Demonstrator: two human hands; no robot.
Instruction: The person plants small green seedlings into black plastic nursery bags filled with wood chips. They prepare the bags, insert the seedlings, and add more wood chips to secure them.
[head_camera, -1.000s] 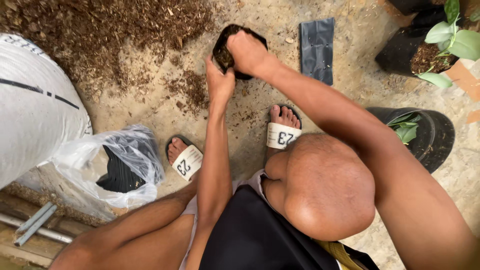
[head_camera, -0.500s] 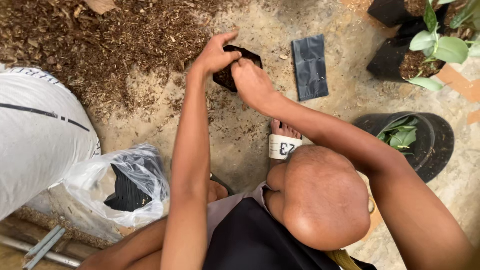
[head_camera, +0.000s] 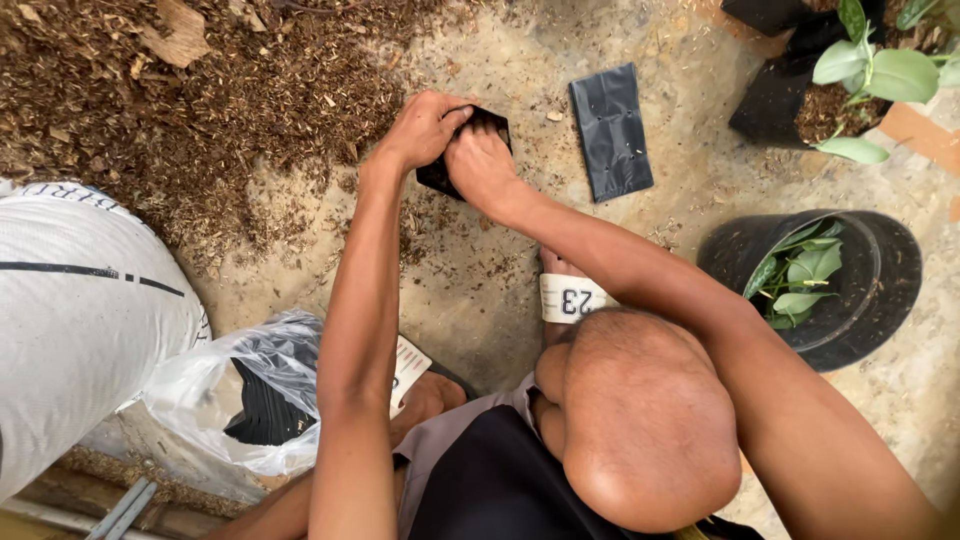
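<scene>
Sandy ground (head_camera: 500, 290); fingers (head_camera: 452, 118) pinch black bag (head_camera: 490, 124).

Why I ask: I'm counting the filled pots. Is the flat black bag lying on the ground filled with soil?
No, the flat black bag lies empty and flattened on the sandy ground, apart from both hands.

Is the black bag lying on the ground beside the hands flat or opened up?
Flat. The black bag lies on the sandy ground as a thin rectangle, with no bulge and no open mouth visible.
</scene>
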